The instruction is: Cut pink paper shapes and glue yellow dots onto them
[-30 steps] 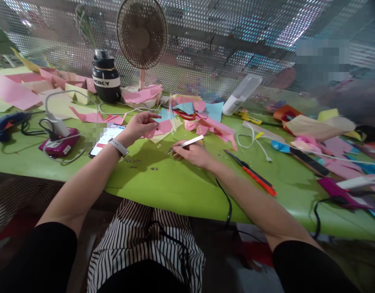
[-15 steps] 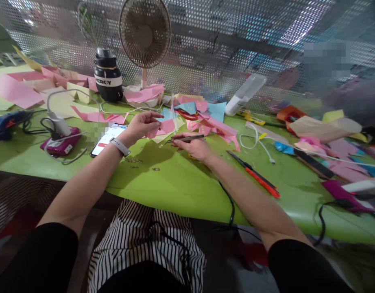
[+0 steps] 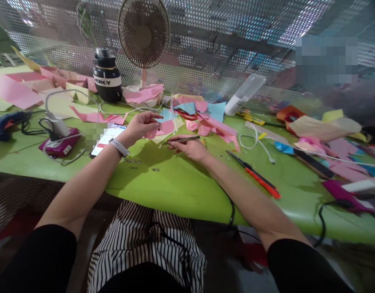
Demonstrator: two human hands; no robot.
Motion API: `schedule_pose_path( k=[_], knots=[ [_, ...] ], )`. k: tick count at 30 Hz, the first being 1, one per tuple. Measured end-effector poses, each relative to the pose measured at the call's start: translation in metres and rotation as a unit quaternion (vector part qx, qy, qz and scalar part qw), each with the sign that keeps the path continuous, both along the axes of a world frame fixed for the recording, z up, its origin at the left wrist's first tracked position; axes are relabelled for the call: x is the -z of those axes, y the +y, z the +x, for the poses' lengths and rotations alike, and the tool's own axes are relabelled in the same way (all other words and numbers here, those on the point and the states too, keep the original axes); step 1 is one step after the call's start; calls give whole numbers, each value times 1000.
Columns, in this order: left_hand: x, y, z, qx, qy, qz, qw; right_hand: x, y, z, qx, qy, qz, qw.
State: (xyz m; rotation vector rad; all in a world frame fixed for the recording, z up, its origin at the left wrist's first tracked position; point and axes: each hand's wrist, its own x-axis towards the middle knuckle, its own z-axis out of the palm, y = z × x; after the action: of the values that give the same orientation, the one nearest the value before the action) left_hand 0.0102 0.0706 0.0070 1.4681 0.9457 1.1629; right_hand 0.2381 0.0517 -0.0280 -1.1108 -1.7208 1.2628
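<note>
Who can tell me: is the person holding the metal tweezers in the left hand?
No, the metal tweezers are gripped in the right hand, their tips pointing leftward.

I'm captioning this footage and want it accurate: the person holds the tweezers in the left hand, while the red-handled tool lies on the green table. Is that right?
Not quite: the tweezers are in the right hand, not the left hand, as the head view shows. The red-handled tool does lie on the green table.

One pair of tweezers was central, one phone at nine o'clock, one bottle at ten, one fan at eleven.
</note>
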Motion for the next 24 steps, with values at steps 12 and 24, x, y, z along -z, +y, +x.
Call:
schedule_pose_path(
  k=[12,24],
  knots=[
    [-1,-1,0,2,7,-5,1000,0,-2,-2,4,13,-3,1000],
    [-2,-3,0,9,-1,-24,1000,-10,-14,0,25,42,-9,999]
  ],
)
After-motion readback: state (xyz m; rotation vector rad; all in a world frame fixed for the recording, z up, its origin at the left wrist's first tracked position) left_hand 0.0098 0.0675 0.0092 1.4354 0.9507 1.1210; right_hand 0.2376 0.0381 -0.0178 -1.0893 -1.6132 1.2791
